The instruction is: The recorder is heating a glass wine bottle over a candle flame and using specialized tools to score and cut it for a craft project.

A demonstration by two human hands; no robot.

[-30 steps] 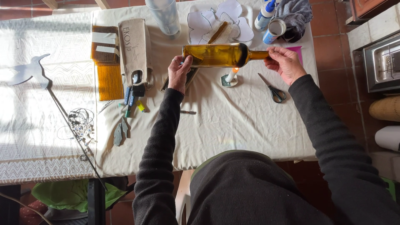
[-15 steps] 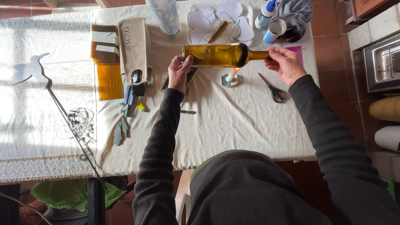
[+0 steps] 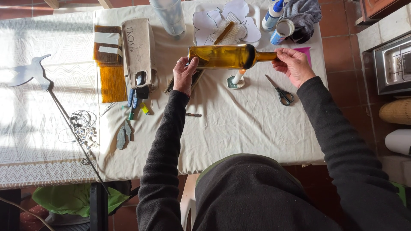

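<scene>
An amber glass bottle (image 3: 224,56) lies sideways above the cloth-covered table (image 3: 239,124), over a small lit white candle (image 3: 238,77). The left hand (image 3: 185,75) grips its base; the right hand (image 3: 293,65) pinches its neck.

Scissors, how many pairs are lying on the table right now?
1 clearly. The scissors lie on the cloth just below the right hand, right of the candle. The tool cluster near the canvas pouch is too small to tell, so another pair may be hidden.
</scene>
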